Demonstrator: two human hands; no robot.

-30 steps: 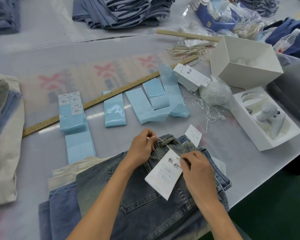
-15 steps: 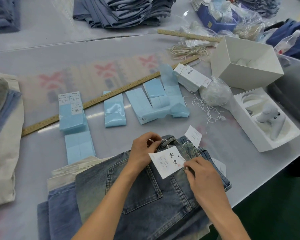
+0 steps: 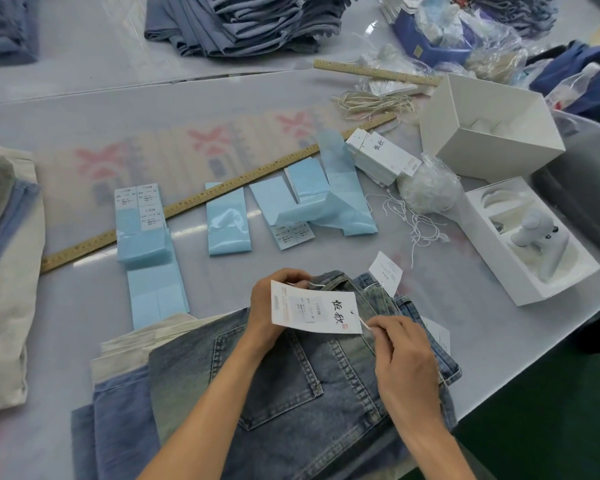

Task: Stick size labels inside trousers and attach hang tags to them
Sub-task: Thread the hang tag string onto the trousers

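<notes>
Now our left hand (image 3: 274, 306) pinches the white paper hang tag (image 3: 314, 311) over the faded blue denim trousers (image 3: 291, 386) on the desk's (image 3: 84, 306) near edge; our right hand's (image 3: 404, 362) fingers (image 3: 378, 329) clamp its string taut to tie it.

The left hand (image 3: 274, 306) is partly covered by the hang tag (image 3: 314, 311), so its fingertips are seen only at the tag's upper edge, and what they pinch cannot be made out. The small print on the tag is too fine to be read. The waistband of the jeans (image 3: 291, 393) is hidden behind tag and hands, and the legs are cut off by the lower edge — as are both forearms. The thin string (image 3: 363, 323) at the right hand (image 3: 406, 368) is lost among the curled fingers. The stacked denim (image 3: 243, 26) at the top is cropped.
</notes>
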